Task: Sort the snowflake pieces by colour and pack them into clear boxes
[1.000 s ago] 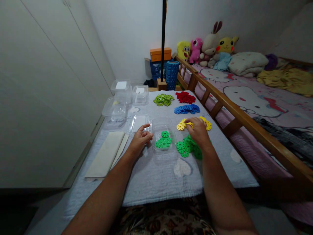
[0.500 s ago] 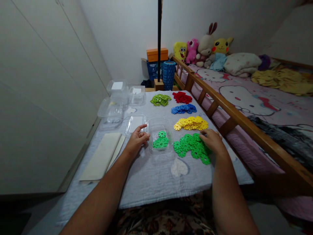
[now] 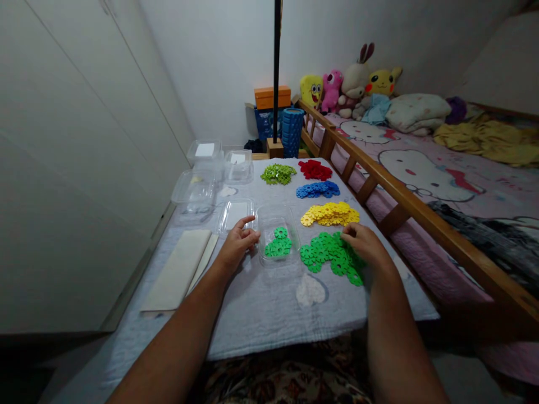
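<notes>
A clear plastic box (image 3: 273, 264) stands in the middle of the table with several green snowflake discs (image 3: 278, 246) in it. Beside its left wall is my left hand (image 3: 239, 244), thumb and index finger apart, the fingertips at the box rim. To the right of the box spreads a pile of green snowflake discs (image 3: 324, 249). Over the pile's upper right edge, my right hand (image 3: 361, 242) has its thumb and fingers pinched at a green disc, which the fingers mostly hide.
Piles of yellow (image 3: 330, 213), blue (image 3: 318, 189), red (image 3: 315, 169) and lime-green pieces (image 3: 278, 174) lie farther back. Clear boxes (image 3: 193, 191) and a lid (image 3: 236, 216) are at left, near a folded cream sheet (image 3: 179, 272). A wooden bed rail (image 3: 379, 168) borders the right.
My right hand has shifted slightly left over the green pile, its fingers drawn closer together. My left hand stays beside the box. The whole view has moved slightly.
</notes>
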Motion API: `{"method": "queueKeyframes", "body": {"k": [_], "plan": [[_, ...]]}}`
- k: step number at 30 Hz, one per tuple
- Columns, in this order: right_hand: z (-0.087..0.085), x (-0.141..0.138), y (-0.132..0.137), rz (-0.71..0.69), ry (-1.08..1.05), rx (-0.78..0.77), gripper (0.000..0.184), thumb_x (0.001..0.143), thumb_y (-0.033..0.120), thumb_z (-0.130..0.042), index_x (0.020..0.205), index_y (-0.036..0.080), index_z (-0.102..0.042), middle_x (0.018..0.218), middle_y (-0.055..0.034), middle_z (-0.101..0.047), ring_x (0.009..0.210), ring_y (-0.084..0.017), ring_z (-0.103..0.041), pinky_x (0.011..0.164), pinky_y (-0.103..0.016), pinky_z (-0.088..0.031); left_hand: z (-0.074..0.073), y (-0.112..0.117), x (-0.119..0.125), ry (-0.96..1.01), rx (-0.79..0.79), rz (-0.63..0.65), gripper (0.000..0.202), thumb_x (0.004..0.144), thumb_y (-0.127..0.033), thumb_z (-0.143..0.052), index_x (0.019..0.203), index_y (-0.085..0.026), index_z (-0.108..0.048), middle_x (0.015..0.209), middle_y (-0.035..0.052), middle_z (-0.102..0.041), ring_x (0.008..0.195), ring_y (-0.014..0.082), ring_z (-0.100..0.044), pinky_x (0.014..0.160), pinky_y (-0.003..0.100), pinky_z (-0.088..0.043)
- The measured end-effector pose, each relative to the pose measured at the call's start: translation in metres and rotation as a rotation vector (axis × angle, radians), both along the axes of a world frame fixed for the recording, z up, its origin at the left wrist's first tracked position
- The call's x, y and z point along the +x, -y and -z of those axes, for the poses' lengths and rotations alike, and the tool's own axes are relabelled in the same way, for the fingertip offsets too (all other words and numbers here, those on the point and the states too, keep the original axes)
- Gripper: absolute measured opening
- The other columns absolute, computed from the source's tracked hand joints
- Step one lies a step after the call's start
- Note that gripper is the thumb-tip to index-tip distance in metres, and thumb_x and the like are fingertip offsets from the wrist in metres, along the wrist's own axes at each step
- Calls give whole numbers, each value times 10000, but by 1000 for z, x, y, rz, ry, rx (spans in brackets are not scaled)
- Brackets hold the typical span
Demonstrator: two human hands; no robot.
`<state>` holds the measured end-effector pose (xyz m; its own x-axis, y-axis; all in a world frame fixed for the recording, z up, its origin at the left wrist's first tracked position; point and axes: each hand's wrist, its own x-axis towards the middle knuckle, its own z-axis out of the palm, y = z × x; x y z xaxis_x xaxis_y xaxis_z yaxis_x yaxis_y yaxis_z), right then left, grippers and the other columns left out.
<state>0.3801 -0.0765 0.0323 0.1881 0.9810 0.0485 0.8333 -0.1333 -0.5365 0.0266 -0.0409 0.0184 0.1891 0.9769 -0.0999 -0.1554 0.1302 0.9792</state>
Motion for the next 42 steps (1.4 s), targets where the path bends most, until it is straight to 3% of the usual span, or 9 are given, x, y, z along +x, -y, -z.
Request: {"method": "queueKeyframes", "body": {"k": [5,10,14,18,22,26,30,36,42], "plan": [[-33,-19,2,-76,-157,20,146,797,316,-554,709,207,-595,679,-8,-620,648,-167,-554,605,-283,-380,-1,1,0,11,-13,-5,653,725,-342,-776,1295,-183,-499,631,-97,-500,486,63,-415,486,194,-336],[-58,-74,-12,-219,-172,199,84,842,261,-571,818,207,-631,782,-20,-670,741,-174,-591,686,-285,-407,-1,1,0,27,-22,2,663,712,-344,-787,1287,-182,-499,618,-102,-488,483,68,-410,475,195,-328],[-52,-120,-25,-379,-49,206,80,863,168,-597,888,214,-657,832,-22,-702,809,-188,-601,781,-314,-392,1,0,-1,30,-19,7,665,709,-347,-790,1286,-185,-502,619,-100,-499,486,68,-424,485,195,-330],[-36,-146,-29,-435,121,163,113,904,179,-603,941,231,-697,908,-42,-734,926,-228,-589,875,-369,-353,4,-1,-2,23,-12,18,648,728,-346,-778,1292,-192,-498,625,-98,-506,478,63,-416,491,195,-337],[-27,-135,-32,-402,120,210,179,897,150,-583,990,231,-712,1069,-62,-735,1039,-251,-573,922,-389,-348,4,-1,-2,27,-13,24,647,737,-345,-773,1301,-198,-490,632,-99,-510,480,60,-404,494,192,-346],[-27,-93,-39,-221,82,280,214,876,129,-537,966,199,-717,1056,-90,-722,1030,-251,-585,923,-378,-380,3,0,-1,31,-25,18,642,728,-352,-777,1287,-202,-499,633,-99,-503,486,62,-410,491,191,-345],[-21,-62,-39,-102,172,151,187,860,171,-554,887,194,-738,976,-87,-723,956,-241,-596,861,-360,-397,2,0,0,26,-34,14,646,718,-359,-782,1278,-204,-502,633,-100,-500,485,63,-416,483,188,-336],[1,-65,-28,-156,380,-31,197,810,344,-706,962,232,-760,1052,-93,-685,1027,-276,-544,846,-374,-371,0,0,0,16,-36,7,644,707,-360,-791,1267,-202,-515,624,-99,-501,483,65,-418,478,187,-325],[0,-71,-28,-161,343,-71,155,794,300,-700,918,212,-727,1039,-92,-671,1007,-277,-536,816,-362,-355,1,0,-1,19,-29,15,641,721,-339,-781,1281,-193,-506,625,-98,-500,483,62,-411,485,190,-327]]}}
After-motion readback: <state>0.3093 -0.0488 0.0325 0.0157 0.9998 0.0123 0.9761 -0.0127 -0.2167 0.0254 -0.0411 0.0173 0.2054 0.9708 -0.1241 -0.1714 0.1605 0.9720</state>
